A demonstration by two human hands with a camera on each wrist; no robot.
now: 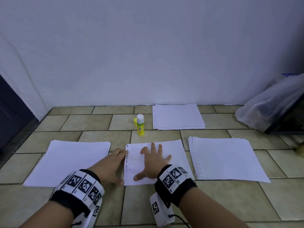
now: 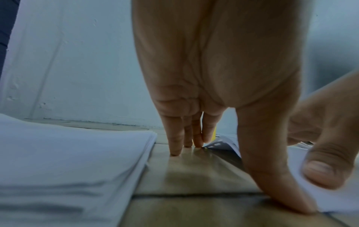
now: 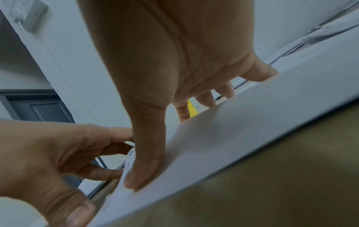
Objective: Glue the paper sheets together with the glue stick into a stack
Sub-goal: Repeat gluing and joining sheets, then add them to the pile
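Right hand (image 1: 153,161) spread flat on centre sheets (image 1: 174,150); left hand (image 1: 110,165), fingers straight, squares their punched edge. Paper light, floppy, slides easily — lift by a corner. Glue stick (image 1: 140,125) beyond fingertips.

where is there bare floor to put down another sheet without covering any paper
Bare tile lies left of the glue stick, beyond the left pile. Crowded: narrow gaps flank the middle sheets, where both hands work.
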